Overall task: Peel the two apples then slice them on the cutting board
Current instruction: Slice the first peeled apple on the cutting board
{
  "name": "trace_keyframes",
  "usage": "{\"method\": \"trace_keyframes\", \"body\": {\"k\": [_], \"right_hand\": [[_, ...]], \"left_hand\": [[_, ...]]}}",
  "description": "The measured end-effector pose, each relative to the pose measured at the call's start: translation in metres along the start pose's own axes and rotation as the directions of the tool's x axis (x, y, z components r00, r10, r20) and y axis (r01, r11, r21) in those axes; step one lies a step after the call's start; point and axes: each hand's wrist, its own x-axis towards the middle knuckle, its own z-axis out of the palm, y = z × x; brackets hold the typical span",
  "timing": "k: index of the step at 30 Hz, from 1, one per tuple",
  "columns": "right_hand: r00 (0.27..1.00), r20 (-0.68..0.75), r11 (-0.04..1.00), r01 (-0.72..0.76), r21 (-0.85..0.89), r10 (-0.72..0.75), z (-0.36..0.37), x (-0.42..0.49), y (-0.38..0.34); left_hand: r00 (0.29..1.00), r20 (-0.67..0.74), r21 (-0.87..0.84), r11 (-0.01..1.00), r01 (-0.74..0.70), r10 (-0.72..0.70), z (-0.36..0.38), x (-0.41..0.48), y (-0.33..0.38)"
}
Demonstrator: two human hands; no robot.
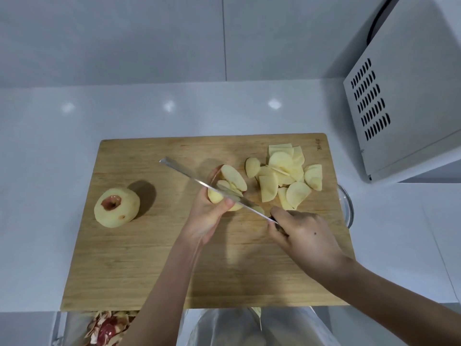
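**Slicing apple core piece, second apple waiting**

Wooden board (149,258) on white counter (37,196), long side toward camera. Left hand (207,218) raised over board centre, fingers curled around partly cut apple (230,182), thumb pressed on near side; grip closed on fruit. Core and a strip of red skin visible on that apple's far-left edge. Right hand (301,236) wrapped tight around handle of knife (199,182), index finger stretched along top near blade root; handle itself mostly hidden under fingers. Blade running diagonally up-left from right hand, crossing cut apple, tip past it toward board's left half. Whether edge is already in flesh: cannot tell.

Whole peeled apple (116,207) upright on board's left part, stem hollow up with red skin left around hollow, well apart from hands. Pile of slices (287,173) on far-right part of board, overlapping, just right of cut apple. Glass bowl (348,206) edge peeking out beside board's right side. Peels (107,328) in bin bag below board's near edge, left. White microwave (404,96) at far right on counter.
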Motion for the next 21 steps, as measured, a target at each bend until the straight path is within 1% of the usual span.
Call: {"method": "trace_keyframes", "body": {"k": [2,5,8,10,12,14,15,18,21], "right_hand": [[1.0,0.012,1.0,-0.006,0.006,0.006,0.0,0.0,0.0],[1.0,0.025,1.0,-0.013,-0.013,0.013,0.0,0.0,-0.001],[0.999,0.025,0.999,-0.02,-0.043,0.021,-0.001,0.001,-0.005],[1.0,0.025,0.999,-0.016,-0.047,0.017,-0.001,0.0,-0.007],[0.999,0.022,0.999,-0.029,-0.034,0.03,-0.002,0.0,-0.008],[0.999,0.016,0.999,-0.038,-0.026,0.039,-0.003,0.0,-0.009],[0.999,0.013,0.999,-0.038,-0.026,0.038,-0.003,0.001,-0.01],[0.999,0.012,0.998,-0.042,-0.044,0.042,-0.001,0.0,-0.011],[0.998,0.02,0.998,-0.054,-0.043,0.055,-0.001,0.001,-0.012]], "left_hand": [[0.999,0.018,0.056,0.998,-0.032,0.031,0.002,-0.003,0.001],[1.0,0.001,0.068,0.998,-0.013,0.013,0.003,-0.002,-0.001],[1.0,0.018,0.064,0.998,-0.012,0.011,0.008,-0.002,-0.002],[0.999,-0.015,0.09,0.996,-0.029,0.031,0.011,-0.005,-0.004],[0.995,-0.078,0.137,0.989,-0.058,0.069,0.011,-0.006,-0.006],[0.989,-0.091,0.182,0.978,-0.099,0.118,0.008,-0.004,-0.008],[0.99,-0.077,0.186,0.977,-0.106,0.122,0.007,-0.004,-0.007],[0.996,-0.026,0.11,0.991,-0.081,0.084,0.008,-0.003,-0.005],[0.995,-0.026,0.092,0.991,-0.094,0.097,0.01,-0.005,-0.006]]}}
